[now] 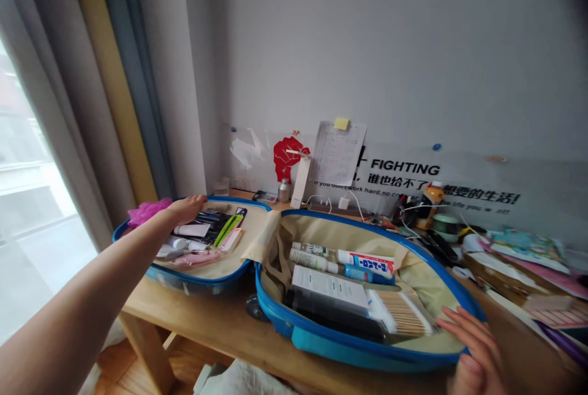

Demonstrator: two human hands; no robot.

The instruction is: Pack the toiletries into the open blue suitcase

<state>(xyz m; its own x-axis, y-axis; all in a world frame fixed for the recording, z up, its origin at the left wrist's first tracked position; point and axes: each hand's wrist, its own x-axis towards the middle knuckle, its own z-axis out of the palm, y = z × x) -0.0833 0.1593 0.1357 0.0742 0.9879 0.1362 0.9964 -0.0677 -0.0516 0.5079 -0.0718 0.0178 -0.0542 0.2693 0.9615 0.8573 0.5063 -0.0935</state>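
A blue hard-shell suitcase (340,355) is laid unfolded on a wooden desk (215,324), its two halves side by side and both lined in beige. The far rim of the left half is reached by the left hand (188,208), just beside a pink mesh bath sponge (149,212); the fingers are bent over toward the rim, and whether anything is pinched by them cannot be told. The right hand (480,343) is held at the right end of the other half, its fingers spread near the rim and nothing seen between them — the tips are placed close to a pack of wooden-stick swabs (402,312).

In the left half a green toothbrush pack (229,231) and a white tube (193,229) are gathered among dark packets. In the right half a toothpaste tube (374,262) and a blue bottle (365,274) are set behind a white box (328,288) and a black case (337,315).

For steady handling, both shells are best supported at their rims, with pressure shared evenly so that neither is tipped. The sponge, being soft, should be tucked inside the edge — a rim is easily fouled by loose mesh. The swab pack, probably light and slippery, is better nudged by the flat of the fingers than pressed from above.
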